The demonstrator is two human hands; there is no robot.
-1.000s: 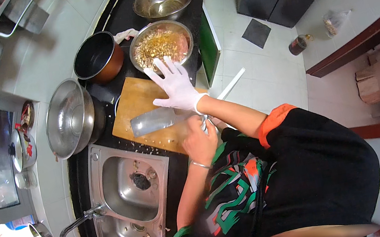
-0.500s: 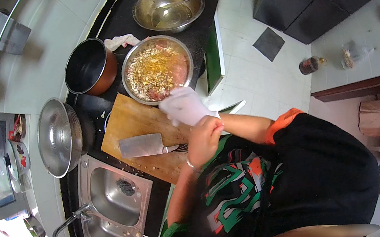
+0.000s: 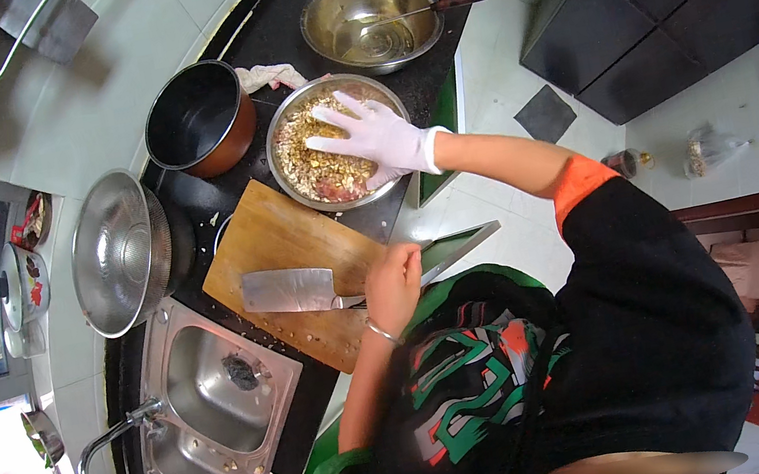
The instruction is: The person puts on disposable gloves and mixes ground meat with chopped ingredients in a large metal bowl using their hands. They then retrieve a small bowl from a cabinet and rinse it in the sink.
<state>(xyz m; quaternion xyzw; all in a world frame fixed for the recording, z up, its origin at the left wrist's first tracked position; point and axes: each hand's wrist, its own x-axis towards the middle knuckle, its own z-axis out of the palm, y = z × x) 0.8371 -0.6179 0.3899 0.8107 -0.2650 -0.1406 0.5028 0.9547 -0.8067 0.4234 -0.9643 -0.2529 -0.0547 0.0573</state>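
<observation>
With the gloved right hand [image 3: 379,138] over the chopped mixture [image 3: 296,155] in the bowl [image 3: 313,204] near the bench's [image 3: 278,36] outer edge, grip spread apart, even kneading seems best, ideally with the left hand [image 3: 392,285], whose grip I cannot tell, steadying the rim.
</observation>
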